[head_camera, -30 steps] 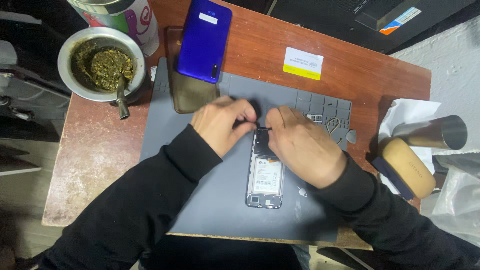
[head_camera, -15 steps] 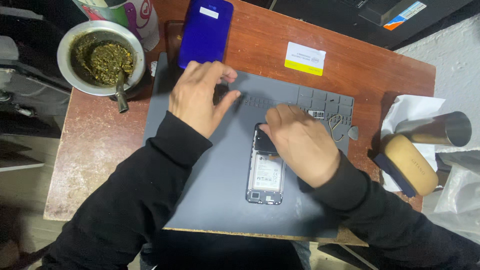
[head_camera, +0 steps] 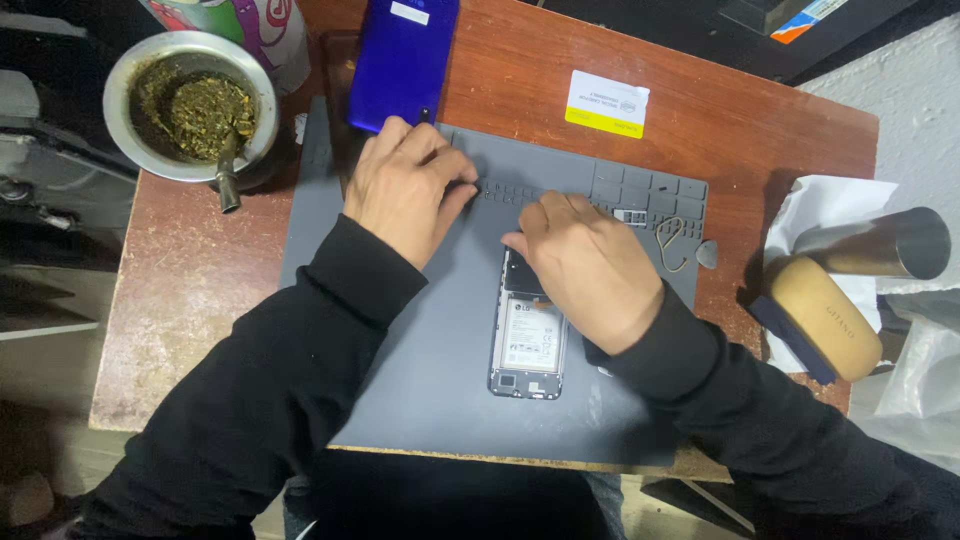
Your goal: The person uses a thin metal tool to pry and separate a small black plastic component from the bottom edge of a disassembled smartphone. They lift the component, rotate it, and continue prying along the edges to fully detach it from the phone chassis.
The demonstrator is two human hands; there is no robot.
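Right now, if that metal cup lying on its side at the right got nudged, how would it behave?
The metal cup lies on its side on white paper, so it would probably roll. Its smooth, shiny wall looks slippery. It looks hollow, so likely light for its size.

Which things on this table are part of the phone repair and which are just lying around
In use:
- opened phone with its battery showing, under the right hand
- grey work mat
- left hand at the mat's tray row
- blue back cover

Lying about:
- metal cup of herbs
- yellow and white sticker
- tan case
- steel cylinder
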